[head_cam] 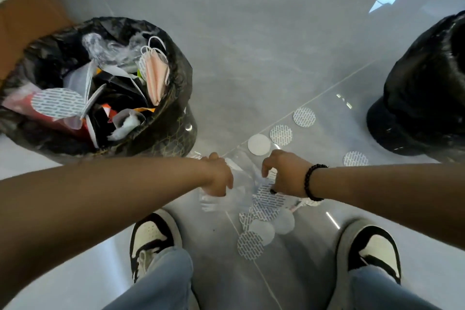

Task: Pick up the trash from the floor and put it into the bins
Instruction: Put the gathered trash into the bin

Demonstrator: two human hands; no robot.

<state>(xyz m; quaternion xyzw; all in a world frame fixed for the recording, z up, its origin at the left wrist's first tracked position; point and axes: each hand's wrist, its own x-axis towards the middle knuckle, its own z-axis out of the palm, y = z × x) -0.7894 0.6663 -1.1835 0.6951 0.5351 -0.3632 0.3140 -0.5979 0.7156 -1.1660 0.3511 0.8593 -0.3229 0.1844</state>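
Grey glossy floor tiles (251,45), grout lines running diagonally. Low between two black-and-white sneakers, a crumpled clear plastic bag (239,191), long axis roughly left to right, stretched between both hands just above the floor. Left hand (217,178) curled around the bag's left end, fingers down. Right hand (284,173) pinching the right end, fingers curled, a black bead bracelet (312,181) on the wrist. Under and beside the bag, a loose heap of round patterned seal discs (268,202), some flipped plain white, overlapping; a few more discs (303,117) scattered apart toward the far right. Far left, a bin (173,133) lined in black plastic, filled with wrappers, a pink face mask (156,75) and another disc. Far right, a second black-lined bin (422,98), contents hidden.
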